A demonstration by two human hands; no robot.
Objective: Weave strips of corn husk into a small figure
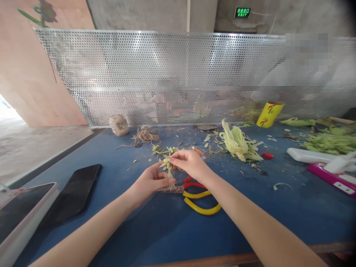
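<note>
Both my hands are closed on a small pale green corn-husk figure (167,162) above the blue table. My left hand (148,182) holds its lower part between thumb and fingers. With the fingertips pinched, my right hand (191,162) grips its upper side. Another small knotted green piece (157,149) lies just behind it. Under my hands are scissors (202,211) with yellow-sleeved handles; their blades are partly hidden by my left hand. A red handle (191,183) shows beside them, partly covered by my right forearm.
Corn husks (236,142) and scraps lie on the table (167,233). Behind my hands are tangled string (146,135) and a twine roll (118,125). A yellow tube (269,114) stands by the perforated metal screen (125,74). Black phone (76,193) left; magenta device (330,180) right.
</note>
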